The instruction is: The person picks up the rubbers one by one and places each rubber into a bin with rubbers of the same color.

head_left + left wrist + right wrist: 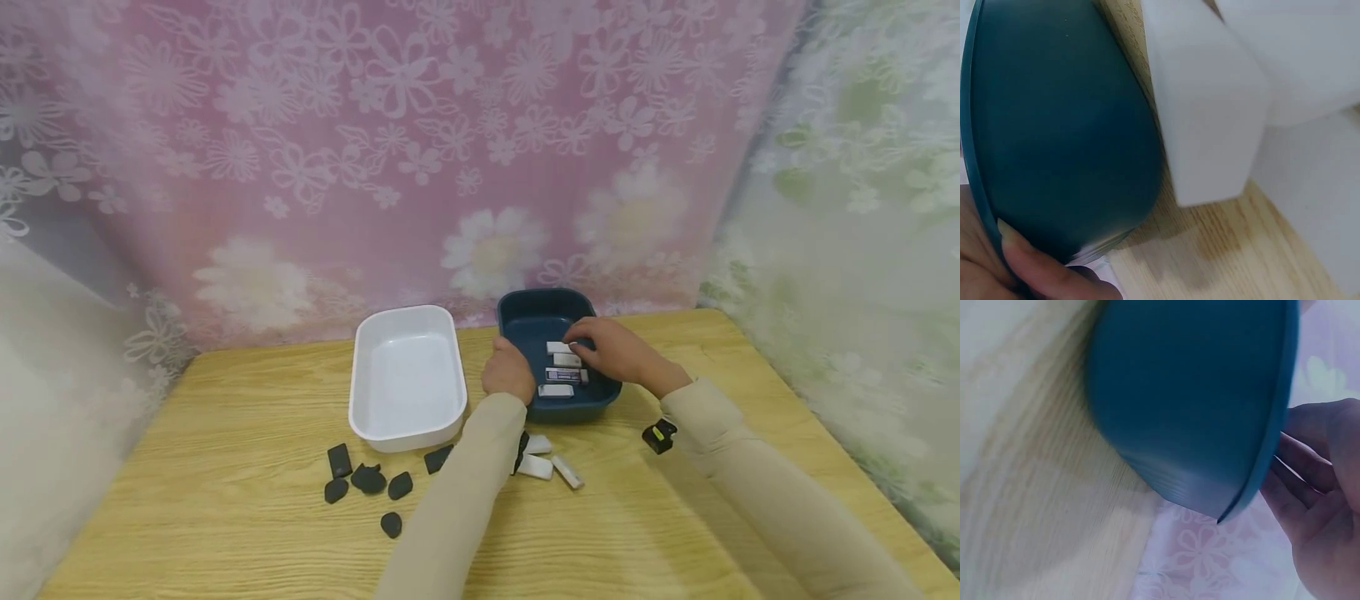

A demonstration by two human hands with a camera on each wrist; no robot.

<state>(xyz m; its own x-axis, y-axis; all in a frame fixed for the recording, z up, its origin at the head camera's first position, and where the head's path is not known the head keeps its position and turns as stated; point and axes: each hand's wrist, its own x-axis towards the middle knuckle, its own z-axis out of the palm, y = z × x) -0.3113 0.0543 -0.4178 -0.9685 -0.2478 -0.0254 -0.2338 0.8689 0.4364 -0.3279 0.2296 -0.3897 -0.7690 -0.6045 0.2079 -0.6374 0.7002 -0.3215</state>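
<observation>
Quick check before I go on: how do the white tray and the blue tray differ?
Colour: the white tray is white, the blue tray dark blue.
Contents: small blocks lie in the blue tray; the white tray shows a bare floor.
Contact: the left hand grips the blue tray's rim; neither hand is on the white tray.
Shared: both are open, round-cornered and on the table.

The left tabletop (232,433) gives a wide way to the white tub (408,375); black pieces (368,479) clutter its near side. The left hand (510,371) obstructs the gap to the blue tub (570,413); floral cloth (375,167) bars the far side.
</observation>
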